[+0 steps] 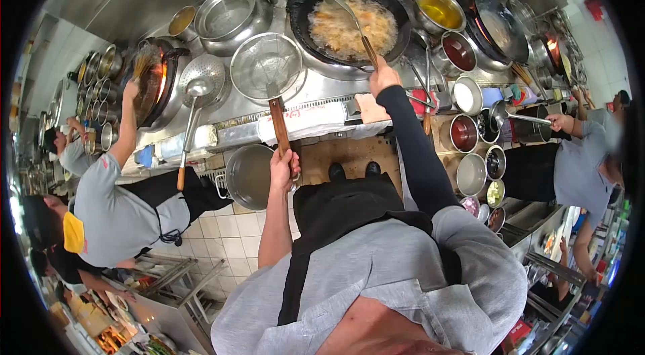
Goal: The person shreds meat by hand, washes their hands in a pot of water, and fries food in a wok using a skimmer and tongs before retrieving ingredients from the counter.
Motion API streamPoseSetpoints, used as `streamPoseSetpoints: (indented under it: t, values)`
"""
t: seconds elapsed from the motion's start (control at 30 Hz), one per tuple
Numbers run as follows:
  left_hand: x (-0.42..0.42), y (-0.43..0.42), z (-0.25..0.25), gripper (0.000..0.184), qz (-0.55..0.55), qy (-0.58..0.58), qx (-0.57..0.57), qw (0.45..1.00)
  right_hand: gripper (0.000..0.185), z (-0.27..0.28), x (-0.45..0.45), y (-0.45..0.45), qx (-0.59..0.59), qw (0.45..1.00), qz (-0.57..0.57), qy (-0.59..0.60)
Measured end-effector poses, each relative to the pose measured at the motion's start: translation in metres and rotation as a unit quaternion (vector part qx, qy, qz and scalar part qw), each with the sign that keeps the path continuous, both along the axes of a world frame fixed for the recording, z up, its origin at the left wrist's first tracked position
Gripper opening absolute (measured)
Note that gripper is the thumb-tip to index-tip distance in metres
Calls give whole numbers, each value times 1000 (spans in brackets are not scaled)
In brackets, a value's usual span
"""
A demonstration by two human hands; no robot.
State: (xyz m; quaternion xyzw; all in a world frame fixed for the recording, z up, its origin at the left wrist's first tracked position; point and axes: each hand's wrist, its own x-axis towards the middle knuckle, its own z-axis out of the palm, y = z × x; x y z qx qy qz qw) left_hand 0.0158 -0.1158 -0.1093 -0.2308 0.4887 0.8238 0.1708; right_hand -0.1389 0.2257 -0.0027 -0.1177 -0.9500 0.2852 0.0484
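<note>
My left hand (284, 168) is closed round the wooden handle of a round mesh strainer (261, 67). The strainer's bowl sits over the stove's front ledge, left of the wok, with nothing in its mesh. In my right hand (384, 77) is the wooden handle of a long wok spatula (334, 3); its metal head slants over the left part of the wok. The black wok (302, 29) holds bubbling oil with golden pieces of food (359, 31) frying in it. Foam hides the shape of the pieces.
A perforated skimmer (201, 79) lies to the left, beside a pot with a sieve (225, 13). Bowls of oil (439, 8) and dark sauce (458, 51) stand right. Co-workers (121, 214) work at woks on both sides. Below the ledge stands a large pot (250, 177).
</note>
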Motion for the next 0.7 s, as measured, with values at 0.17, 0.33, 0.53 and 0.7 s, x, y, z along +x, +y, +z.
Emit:
streamPoseSetpoints:
  t: [0.17, 0.33, 0.53, 0.7]
  values:
    - [9, -2, 2, 16, -20, -19, -24, 999, 47, 12, 55, -3, -20, 1000, 3, -23]
    - [-1, 9, 27, 11, 5, 2, -52, 999, 49, -13, 65, 9, -12, 999, 19, 38]
    - [-5, 14, 14, 11, 25, 36, -54, 998, 54, 0, 92, 32, -15, 1000, 13, 10]
    - [3, 9, -8, 13, -15, 12, -70, 997, 53, 4, 101, 46, -29, 997, -45, 57]
